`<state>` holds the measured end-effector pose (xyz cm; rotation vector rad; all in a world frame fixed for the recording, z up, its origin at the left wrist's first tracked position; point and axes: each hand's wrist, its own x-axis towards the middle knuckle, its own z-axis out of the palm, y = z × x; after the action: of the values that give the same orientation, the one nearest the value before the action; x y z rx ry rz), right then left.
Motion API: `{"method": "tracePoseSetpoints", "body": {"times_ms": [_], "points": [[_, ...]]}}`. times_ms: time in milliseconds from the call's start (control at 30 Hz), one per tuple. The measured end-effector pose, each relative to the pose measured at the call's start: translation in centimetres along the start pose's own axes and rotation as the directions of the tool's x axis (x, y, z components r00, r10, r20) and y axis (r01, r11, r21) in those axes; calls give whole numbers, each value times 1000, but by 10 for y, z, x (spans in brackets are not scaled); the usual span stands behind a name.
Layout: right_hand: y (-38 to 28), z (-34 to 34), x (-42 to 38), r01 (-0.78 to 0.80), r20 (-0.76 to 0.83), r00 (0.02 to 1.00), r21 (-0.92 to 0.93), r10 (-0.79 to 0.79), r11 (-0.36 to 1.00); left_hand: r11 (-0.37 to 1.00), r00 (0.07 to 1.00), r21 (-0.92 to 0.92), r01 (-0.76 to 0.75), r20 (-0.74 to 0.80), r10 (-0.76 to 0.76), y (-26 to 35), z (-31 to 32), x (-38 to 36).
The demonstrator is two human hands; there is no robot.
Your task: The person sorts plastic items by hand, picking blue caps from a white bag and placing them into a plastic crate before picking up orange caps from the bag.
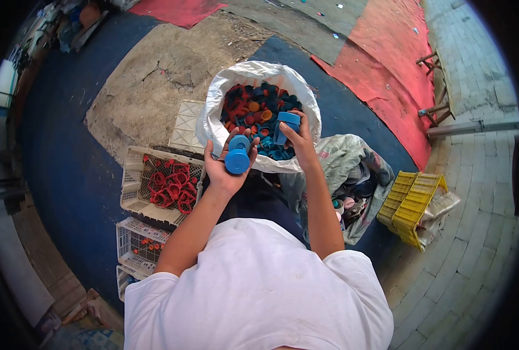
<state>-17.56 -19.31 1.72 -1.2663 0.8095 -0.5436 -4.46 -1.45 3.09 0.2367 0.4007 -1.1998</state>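
Note:
My left hand [223, 175] is palm up, its fingers curled around blue round plastic caps [237, 161] that lie in the palm. My right hand [299, 140] grips more blue plastic caps [287, 123], with the thumb across them. Both hands are over the near side of a white woven sack [213, 105] with its rim rolled open. Inside the sack is a heap of loose caps [253, 114] in red, orange, teal and dark green. The hands hide part of that heap.
At the left, white crates [132, 182] hold red plastic rings [175, 185] and small orange pieces [148, 243]. To the right lie a greyish sack [324, 157] of mixed plastic items and yellow crates [408, 201]. Wooden stool legs [437, 111] stand farther right.

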Motion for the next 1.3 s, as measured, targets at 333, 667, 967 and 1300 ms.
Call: {"method": "tracePoseSetpoints", "body": {"times_ms": [333,667,967,1300], "points": [[0,-11,-3,156,-39,986,-164,-165,974,999,1000,44,-6,-23,7,-10,-8,25],[-29,13,-18,65,66,996,-96,-58,993,997,998,65,-37,50,33,-24,2,47],[-30,25,-17,138,-22,988,-324,-154,936,998,999,59,-39,-1,39,-29,2,52],[-35,36,-18,219,-54,965,-372,-256,902,999,999,-3,-35,7,35,-27,6,53]]}}
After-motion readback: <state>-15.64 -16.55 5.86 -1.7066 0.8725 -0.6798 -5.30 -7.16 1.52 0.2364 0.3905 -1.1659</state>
